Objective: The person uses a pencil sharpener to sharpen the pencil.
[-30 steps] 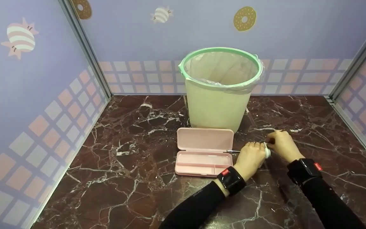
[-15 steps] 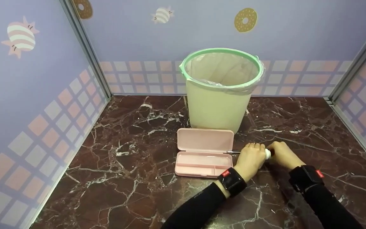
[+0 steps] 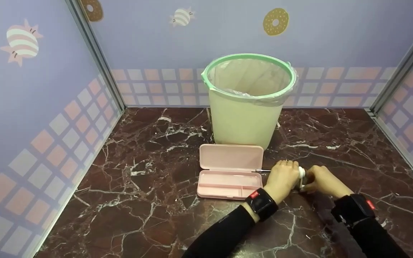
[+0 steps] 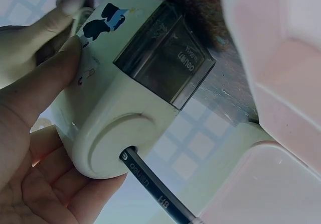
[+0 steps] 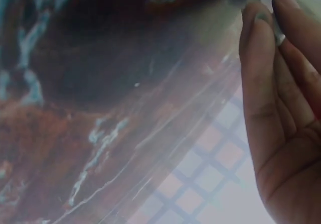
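My left hand (image 3: 283,178) grips a white hand-crank pencil sharpener (image 4: 118,96) with a dark see-through shavings drawer (image 4: 168,61). A dark pencil (image 4: 156,188) marked HB sticks out of the round hole in its front, pointing left toward the pencil case in the head view. On the sharpener's far side, my right hand (image 3: 324,181) pinches the crank handle (image 3: 302,185) between thumb and fingers. Those fingers (image 5: 261,78) show at the right of the right wrist view. In the head view, the left hand hides most of the sharpener.
A pink pencil case (image 3: 231,157) lies open left of my hands, its tray divided into compartments. Close behind it stands a pale green bin (image 3: 246,122) lined with a plastic bag. Patterned panels (image 3: 149,43) enclose the marble-look table (image 3: 138,204) at the back and sides.
My right hand has moved down and toward me on the crank side, bringing the handle below the sharpener's end. The left hand, sharpener and pencil stay nearly where they were.
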A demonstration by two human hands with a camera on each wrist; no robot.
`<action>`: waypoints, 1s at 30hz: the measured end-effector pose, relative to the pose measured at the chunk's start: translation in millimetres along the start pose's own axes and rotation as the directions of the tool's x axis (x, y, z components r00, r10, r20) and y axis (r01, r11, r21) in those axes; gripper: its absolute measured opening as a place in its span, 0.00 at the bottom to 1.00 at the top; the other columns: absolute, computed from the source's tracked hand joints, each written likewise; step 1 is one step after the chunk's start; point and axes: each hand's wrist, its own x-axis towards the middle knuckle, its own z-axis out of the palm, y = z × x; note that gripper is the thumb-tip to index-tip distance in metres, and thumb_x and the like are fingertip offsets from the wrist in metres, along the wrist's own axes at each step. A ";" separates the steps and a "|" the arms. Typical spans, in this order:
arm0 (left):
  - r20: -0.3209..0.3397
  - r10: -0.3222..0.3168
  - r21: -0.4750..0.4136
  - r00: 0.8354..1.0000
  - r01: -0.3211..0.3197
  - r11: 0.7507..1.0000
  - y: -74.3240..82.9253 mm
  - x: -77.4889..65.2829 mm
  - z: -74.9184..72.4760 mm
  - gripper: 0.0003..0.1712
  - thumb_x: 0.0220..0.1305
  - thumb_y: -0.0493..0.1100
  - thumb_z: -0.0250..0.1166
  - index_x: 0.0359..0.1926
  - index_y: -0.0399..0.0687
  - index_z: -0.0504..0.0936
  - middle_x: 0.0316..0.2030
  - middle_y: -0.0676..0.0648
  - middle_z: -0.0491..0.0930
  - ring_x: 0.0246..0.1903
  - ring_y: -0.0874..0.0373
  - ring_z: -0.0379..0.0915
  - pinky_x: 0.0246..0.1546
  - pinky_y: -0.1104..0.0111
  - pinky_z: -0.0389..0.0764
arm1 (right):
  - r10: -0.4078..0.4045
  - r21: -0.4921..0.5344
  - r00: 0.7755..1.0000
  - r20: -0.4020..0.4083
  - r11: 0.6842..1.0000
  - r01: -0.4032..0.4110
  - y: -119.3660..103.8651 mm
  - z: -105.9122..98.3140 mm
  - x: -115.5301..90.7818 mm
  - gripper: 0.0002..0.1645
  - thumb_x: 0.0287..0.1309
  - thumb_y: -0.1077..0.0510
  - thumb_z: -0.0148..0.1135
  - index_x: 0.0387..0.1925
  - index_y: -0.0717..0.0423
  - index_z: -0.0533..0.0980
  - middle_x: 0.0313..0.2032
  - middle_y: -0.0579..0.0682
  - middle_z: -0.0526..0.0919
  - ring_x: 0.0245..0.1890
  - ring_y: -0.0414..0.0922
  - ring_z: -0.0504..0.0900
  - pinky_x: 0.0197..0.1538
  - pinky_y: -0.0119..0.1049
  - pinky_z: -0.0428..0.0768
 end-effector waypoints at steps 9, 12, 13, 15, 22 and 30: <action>0.026 0.007 -0.001 1.000 -0.007 1.000 -1.1 0.7 0.1 0.11 0.58 0.53 0.65 0.42 0.59 0.82 0.32 0.61 0.83 0.32 0.69 0.78 0.37 0.77 0.77 | -0.046 -0.008 0.999 0.010 0.999 0.046 -14.5 -10.1 -11.6 0.11 0.36 0.66 0.73 0.14 0.53 0.78 0.15 0.39 0.77 0.17 0.29 0.66 0.23 0.27 0.70; 0.027 0.010 -0.006 1.000 -0.010 1.000 -1.1 0.7 -0.3 0.11 0.58 0.53 0.65 0.42 0.59 0.82 0.32 0.61 0.83 0.32 0.68 0.78 0.38 0.78 0.77 | -0.058 -0.033 0.998 -0.005 0.998 0.058 -20.7 -14.6 -13.9 0.12 0.32 0.68 0.71 0.13 0.52 0.75 0.15 0.37 0.74 0.16 0.29 0.64 0.22 0.27 0.67; 0.026 0.012 -0.008 1.000 -0.011 1.000 -1.1 0.7 -0.4 0.11 0.58 0.52 0.65 0.42 0.58 0.82 0.32 0.61 0.83 0.32 0.69 0.78 0.38 0.78 0.77 | -0.060 -0.040 0.998 -0.009 0.997 0.059 -22.7 -16.3 -14.5 0.12 0.32 0.69 0.70 0.13 0.52 0.75 0.15 0.37 0.73 0.16 0.29 0.64 0.22 0.27 0.67; 0.024 0.015 -0.013 1.000 -0.014 1.000 -1.0 0.8 -0.7 0.11 0.58 0.51 0.65 0.42 0.58 0.83 0.33 0.61 0.83 0.33 0.69 0.79 0.39 0.78 0.77 | -0.045 -0.055 0.999 -0.013 0.998 0.045 -27.4 -20.1 -15.4 0.13 0.31 0.70 0.69 0.13 0.52 0.75 0.15 0.37 0.74 0.16 0.29 0.64 0.22 0.27 0.67; 0.027 0.017 -0.027 0.999 -0.016 1.000 -1.9 0.2 -2.1 0.13 0.55 0.53 0.68 0.42 0.58 0.82 0.34 0.61 0.83 0.34 0.69 0.79 0.42 0.78 0.77 | 0.012 -0.066 1.000 -0.015 0.998 -0.013 -40.7 -32.3 -16.2 0.12 0.39 0.72 0.70 0.15 0.54 0.79 0.16 0.43 0.81 0.15 0.31 0.71 0.21 0.28 0.71; 0.026 0.016 -0.021 1.000 -0.015 1.000 -2.3 0.2 -2.0 0.12 0.55 0.53 0.68 0.41 0.59 0.82 0.33 0.62 0.82 0.33 0.69 0.79 0.41 0.78 0.77 | -0.019 -0.145 0.990 -0.140 0.989 -0.002 -47.0 -40.6 -12.0 0.12 0.38 0.70 0.72 0.15 0.52 0.80 0.18 0.43 0.82 0.18 0.32 0.74 0.25 0.29 0.73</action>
